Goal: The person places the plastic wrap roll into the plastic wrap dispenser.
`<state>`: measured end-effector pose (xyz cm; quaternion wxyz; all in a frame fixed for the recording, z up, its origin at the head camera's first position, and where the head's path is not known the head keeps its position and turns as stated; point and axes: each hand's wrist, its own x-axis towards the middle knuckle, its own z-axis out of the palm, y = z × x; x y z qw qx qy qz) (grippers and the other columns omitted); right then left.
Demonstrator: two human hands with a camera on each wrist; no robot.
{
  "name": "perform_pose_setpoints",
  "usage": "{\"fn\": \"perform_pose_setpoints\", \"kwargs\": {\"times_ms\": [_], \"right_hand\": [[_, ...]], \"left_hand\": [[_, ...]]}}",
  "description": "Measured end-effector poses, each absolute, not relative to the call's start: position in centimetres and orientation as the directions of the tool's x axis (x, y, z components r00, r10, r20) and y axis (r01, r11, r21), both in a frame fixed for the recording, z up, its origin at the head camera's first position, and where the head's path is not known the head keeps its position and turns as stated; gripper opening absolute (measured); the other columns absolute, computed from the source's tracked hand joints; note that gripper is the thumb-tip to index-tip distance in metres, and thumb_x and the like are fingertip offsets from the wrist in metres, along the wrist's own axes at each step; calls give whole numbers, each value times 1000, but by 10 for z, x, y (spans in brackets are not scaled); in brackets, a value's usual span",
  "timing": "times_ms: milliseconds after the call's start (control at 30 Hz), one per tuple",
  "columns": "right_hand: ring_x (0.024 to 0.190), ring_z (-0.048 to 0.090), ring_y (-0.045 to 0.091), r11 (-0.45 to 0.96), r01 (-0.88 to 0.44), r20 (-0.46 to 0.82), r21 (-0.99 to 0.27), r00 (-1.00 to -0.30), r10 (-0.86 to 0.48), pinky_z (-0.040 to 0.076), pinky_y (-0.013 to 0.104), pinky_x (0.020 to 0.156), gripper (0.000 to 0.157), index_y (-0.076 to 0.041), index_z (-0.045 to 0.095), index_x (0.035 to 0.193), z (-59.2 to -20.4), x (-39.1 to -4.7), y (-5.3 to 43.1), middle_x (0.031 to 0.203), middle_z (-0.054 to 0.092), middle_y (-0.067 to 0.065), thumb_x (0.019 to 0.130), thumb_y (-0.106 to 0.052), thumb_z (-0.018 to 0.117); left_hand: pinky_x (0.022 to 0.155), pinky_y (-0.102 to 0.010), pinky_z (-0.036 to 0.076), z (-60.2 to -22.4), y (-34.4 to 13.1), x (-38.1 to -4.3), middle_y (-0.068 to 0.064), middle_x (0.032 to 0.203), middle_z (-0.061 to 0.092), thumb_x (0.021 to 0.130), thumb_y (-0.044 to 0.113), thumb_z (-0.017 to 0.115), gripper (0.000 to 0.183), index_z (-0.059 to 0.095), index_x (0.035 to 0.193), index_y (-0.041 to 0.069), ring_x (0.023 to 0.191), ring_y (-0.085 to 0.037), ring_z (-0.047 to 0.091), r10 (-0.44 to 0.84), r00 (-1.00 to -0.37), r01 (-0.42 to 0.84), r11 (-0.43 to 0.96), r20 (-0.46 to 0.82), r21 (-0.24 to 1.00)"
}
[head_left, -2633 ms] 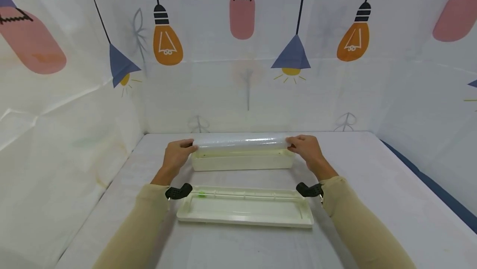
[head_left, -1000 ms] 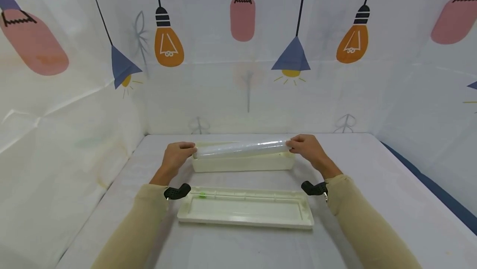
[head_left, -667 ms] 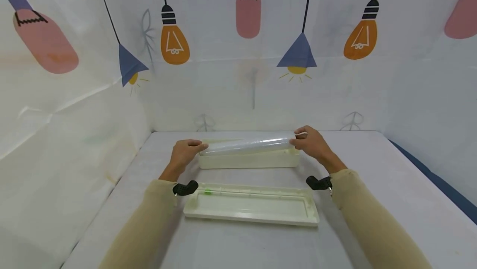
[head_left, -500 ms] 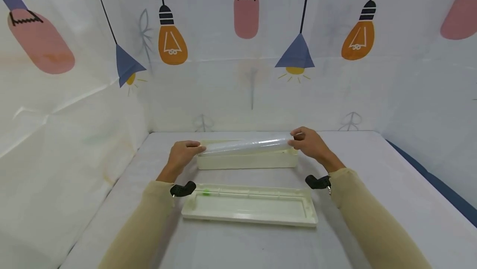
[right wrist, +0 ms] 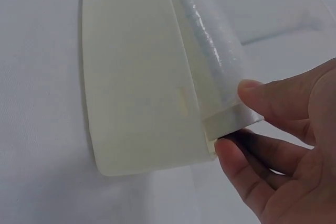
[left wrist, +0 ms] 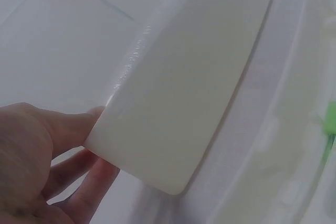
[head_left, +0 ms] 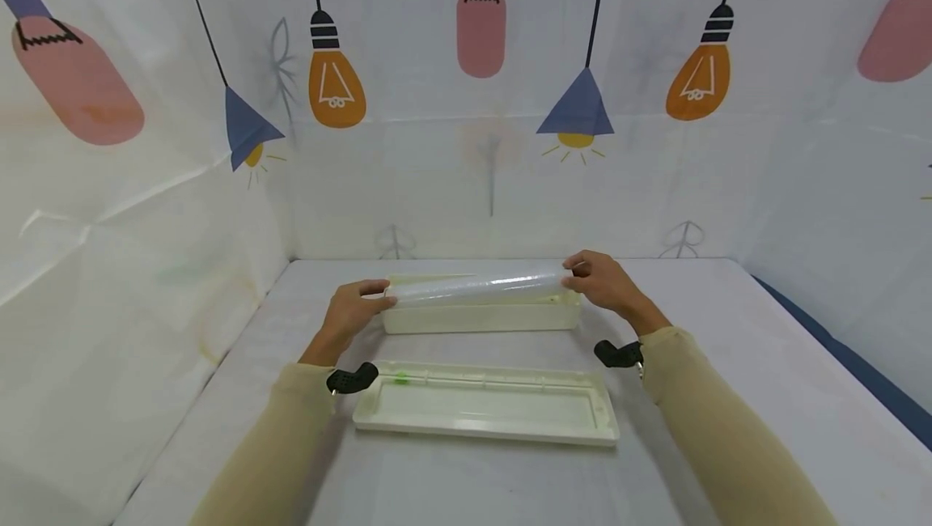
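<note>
A shiny roll of cling film [head_left: 473, 290] lies aslant over a long cream dispenser box [head_left: 480, 318], its left end low in the box and its right end raised. My left hand [head_left: 349, 311] is at the roll's left end, thumb and fingers bent about it. In the left wrist view the box wall [left wrist: 173, 103] hides most of that end and part of the fingers. My right hand [head_left: 607, 283] holds the raised end between thumb and fingers. The right wrist view has this end of the roll [right wrist: 210, 40] just above the box's corner.
Closer to me, the cream lid [head_left: 480, 409] lies on the white-covered table [head_left: 451, 481], with a track along its far side and a small green slider [head_left: 401, 379]. White sheeting [head_left: 429, 178] printed with lamps hangs behind and on both sides.
Compared with the earliest frame, the roll's left end has sunk into the box, and the roll has gone from level to tilted. My right fingers have spread a little at its other end.
</note>
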<state>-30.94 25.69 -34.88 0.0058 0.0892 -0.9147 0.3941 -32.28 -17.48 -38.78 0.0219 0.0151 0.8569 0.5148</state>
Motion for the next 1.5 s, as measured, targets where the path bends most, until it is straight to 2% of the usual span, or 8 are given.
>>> {"fn": "perform_pose_setpoints", "kwargs": {"times_ms": [200,433,633,900,1100,1233,1367,1500], "right_hand": [[127,50,41,658,-167,74,-735,-983,-166,44,56,101,41,7,54,132,-352,-308,258,136,54,29,99,-15,64],[127,50,42,675,-202,110,-710,-978,-176,44,57,101,40,7,54,134,-352,-310,261,135,55,27,101,-14,62],[127,50,41,669,-203,122,-715,-978,-167,44,56,101,38,6,54,134,-353,-311,259,136,56,26,102,-14,59],[110,63,37,631,-164,130,-758,-986,-101,51,51,92,29,4,58,128,-362,-305,258,125,65,20,105,-13,52],[115,62,38,566,-145,121,-811,-989,-81,47,54,99,31,3,58,129,-362,-302,261,128,63,22,106,-17,52],[114,63,36,514,-123,106,-849,-992,-62,49,49,100,34,4,59,128,-360,-301,259,125,64,21,106,-21,53],[111,64,33,460,-137,125,-877,-991,-56,54,39,95,37,7,59,129,-363,-295,262,122,65,22,105,-22,55],[108,66,31,389,-149,151,-909,-988,-25,57,36,89,38,8,58,129,-364,-286,270,121,66,23,105,-22,56]], "left_hand": [[109,-50,40,-390,-173,-322,-18,145,52,96,23,71,51,58,141,4,138,-35,42,49,-999,13,464,-11,886],[105,-43,46,-394,-171,-320,-21,142,54,96,22,70,50,57,142,7,128,-32,54,38,-998,-24,361,-41,932],[101,-40,50,-394,-172,-321,-21,141,54,97,20,69,48,58,141,6,126,-31,56,26,-999,-21,325,-32,946],[100,-40,50,-393,-172,-319,-21,138,57,98,18,67,45,58,141,5,123,-31,57,19,-999,-28,315,-36,949],[100,-43,50,-389,-170,-319,-21,139,57,100,18,63,44,57,142,5,122,-33,58,27,-999,-10,347,-21,938],[101,-44,49,-387,-173,-317,-21,139,56,102,18,59,42,56,142,4,120,-33,60,13,-999,-28,376,-36,926],[100,-43,50,-387,-176,-310,-20,139,56,103,20,57,42,55,141,2,119,-32,61,7,-999,-30,402,-36,915],[98,-40,52,-387,-178,-301,-21,138,56,104,21,56,42,55,140,0,119,-33,61,31,-999,-3,387,-17,922]]}}
